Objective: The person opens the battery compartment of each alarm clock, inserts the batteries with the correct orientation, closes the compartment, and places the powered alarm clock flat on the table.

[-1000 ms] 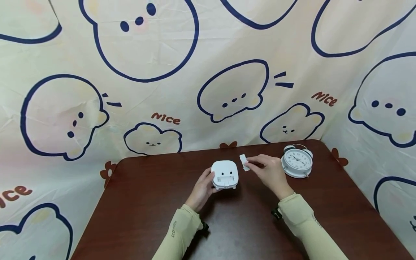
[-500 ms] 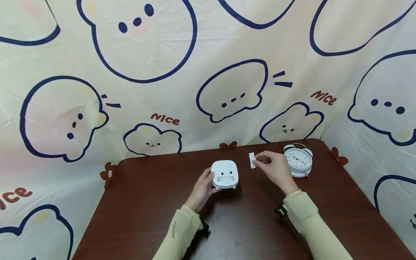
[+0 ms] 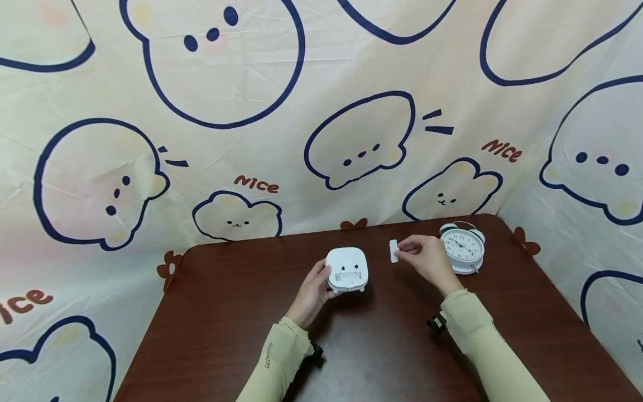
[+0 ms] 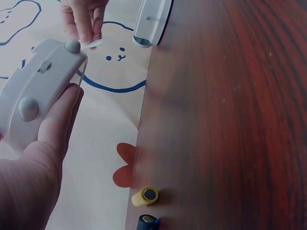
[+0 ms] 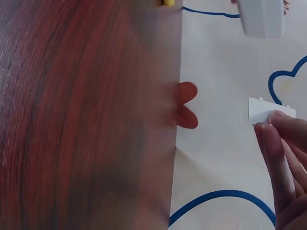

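Note:
My left hand (image 3: 308,293) grips a white rounded-square device (image 3: 346,258) by its left side, above the table. Its face toward me has two dark dots and an uncovered battery compartment; the compartment looks bare inside. In the left wrist view, the edge of the device (image 4: 43,86) shows two round knobs and a small switch. To the right of it, my right hand (image 3: 427,259) pinches a thin white battery cover (image 3: 393,251) between thumb and fingers. Small tabs along one edge of the battery cover (image 5: 261,110) show in the right wrist view.
A white twin-bell alarm clock (image 3: 462,248) stands at the table's back right, just beyond my right hand. Two batteries, one yellow (image 4: 145,196) and one dark (image 4: 148,222), stand near the table edge in the left wrist view. A printed cloth (image 3: 241,139) hangs behind the brown table (image 3: 226,312).
My right hand has carried the battery cover rightward, away from the device, and tilted it more upright. My left hand and the device have stayed nearly still.

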The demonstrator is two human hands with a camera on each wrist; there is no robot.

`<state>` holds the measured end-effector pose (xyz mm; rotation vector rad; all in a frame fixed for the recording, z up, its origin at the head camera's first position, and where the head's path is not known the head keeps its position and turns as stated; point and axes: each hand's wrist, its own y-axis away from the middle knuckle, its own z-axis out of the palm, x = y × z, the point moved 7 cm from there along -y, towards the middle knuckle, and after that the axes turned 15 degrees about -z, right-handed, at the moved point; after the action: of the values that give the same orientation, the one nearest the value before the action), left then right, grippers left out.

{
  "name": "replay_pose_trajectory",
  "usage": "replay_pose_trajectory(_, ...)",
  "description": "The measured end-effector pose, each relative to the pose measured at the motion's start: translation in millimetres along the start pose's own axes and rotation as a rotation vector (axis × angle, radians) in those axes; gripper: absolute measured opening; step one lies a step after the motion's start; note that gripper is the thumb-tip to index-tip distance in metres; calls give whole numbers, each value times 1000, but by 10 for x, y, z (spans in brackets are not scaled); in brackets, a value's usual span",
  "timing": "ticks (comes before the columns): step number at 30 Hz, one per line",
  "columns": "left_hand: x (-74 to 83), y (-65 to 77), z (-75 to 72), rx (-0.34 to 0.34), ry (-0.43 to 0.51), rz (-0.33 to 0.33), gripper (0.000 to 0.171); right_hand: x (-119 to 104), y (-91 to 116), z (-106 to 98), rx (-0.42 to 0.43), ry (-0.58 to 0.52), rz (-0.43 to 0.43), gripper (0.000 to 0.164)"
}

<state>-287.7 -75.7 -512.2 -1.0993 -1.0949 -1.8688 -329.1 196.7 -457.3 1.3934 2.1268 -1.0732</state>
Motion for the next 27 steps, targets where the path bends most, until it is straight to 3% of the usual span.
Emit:
replay_pose_trajectory(6,7,-5,7,-14,16,17,57,97,-5,47,-70,15,42,12)
replay_pose_trajectory(15,7,-4,0,-17,9,13,57,281,-27,209,-223,123,-25,9)
replay_pose_trajectory(27,35,49,-8,-4,10,12,55,459,-1,370,-356,174,-14,5)
